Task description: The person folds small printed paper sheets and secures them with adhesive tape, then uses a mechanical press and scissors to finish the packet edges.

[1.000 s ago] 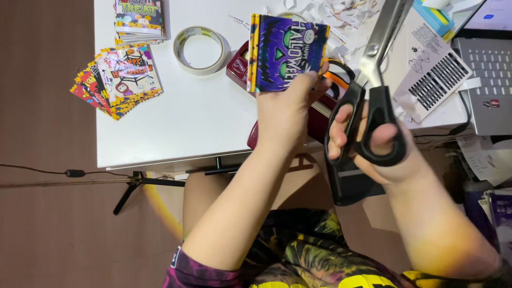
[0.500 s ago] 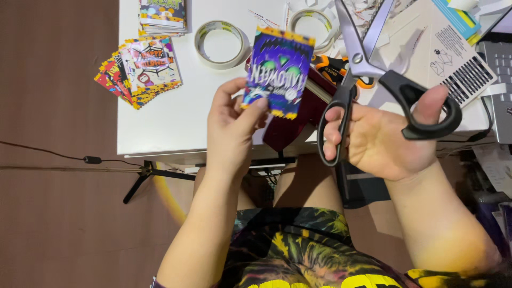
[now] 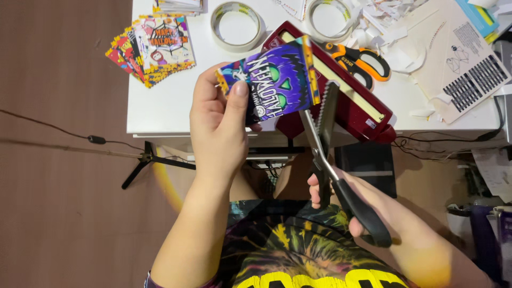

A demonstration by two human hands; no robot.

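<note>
Now card above left grip

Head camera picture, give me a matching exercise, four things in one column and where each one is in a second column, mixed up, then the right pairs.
Things:
1. purple card
2. black-handled scissors
3. orange-handled scissors
4. fanned stack of cards

Places:
A. lying on the white table by the dark red box
B. in the right hand, blades at the card's edge
C. spread at the table's left corner
D. pinched in the left hand

Pairs: 1-D, 2-B, 3-A, 4-C
</note>
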